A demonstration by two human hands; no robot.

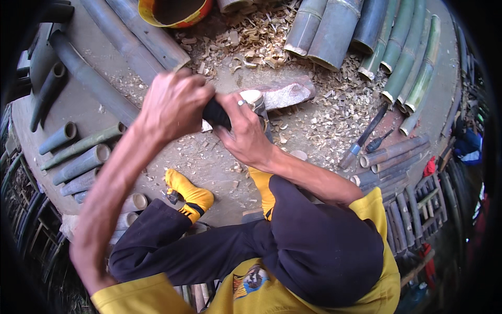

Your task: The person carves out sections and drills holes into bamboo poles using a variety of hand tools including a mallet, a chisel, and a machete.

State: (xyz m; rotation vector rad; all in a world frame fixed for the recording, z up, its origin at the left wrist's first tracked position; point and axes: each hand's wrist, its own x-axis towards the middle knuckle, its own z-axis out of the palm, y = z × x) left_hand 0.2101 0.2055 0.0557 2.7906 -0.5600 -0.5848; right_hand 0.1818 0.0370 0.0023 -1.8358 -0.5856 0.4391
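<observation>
My left hand (177, 102) is closed in a fist and smeared by motion. What it grips, if anything, is hidden. Against it, my right hand (247, 131), with a ring on one finger, is wrapped round a dark rounded piece (217, 114) whose kind I cannot make out. Just beyond the right fingers shows a pale cut end (252, 96), perhaps of bamboo. Beside it lies a rough, pale-faced block (290, 94) on the ground.
Wood shavings (251, 42) cover the ground ahead. Bamboo lengths (334, 36) lie far right, with more bamboo tubes (86, 162) at left. A red and yellow bucket (180, 21) stands at the top. A long-bladed tool (361, 141) lies at right, near a bamboo rack (418, 209).
</observation>
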